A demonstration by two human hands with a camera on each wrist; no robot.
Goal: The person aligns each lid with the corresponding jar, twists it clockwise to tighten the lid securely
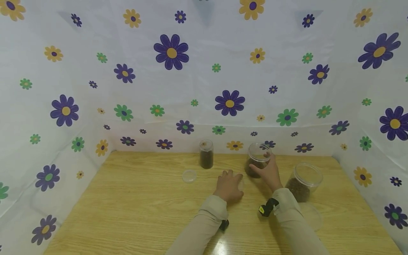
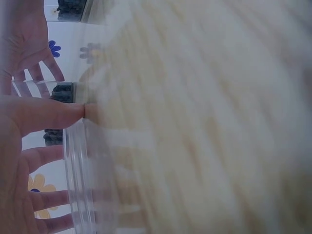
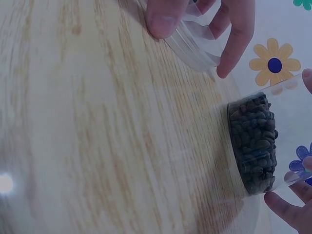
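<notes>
Wide jar [image 3: 252, 146]: clear, round, upright, mouth uncovered, dark glossy beans filling lower part. Stands toward back of table [image 1: 134, 198], right hand [image 1: 270, 171] gripping its side.
Lid [image 3: 187, 51]: clear, round, ridged rim, off jar, low over table, just left of it. Left hand [image 1: 228, 186] holds rim, thumb against edge; whether lid touches table, cannot tell.
</notes>
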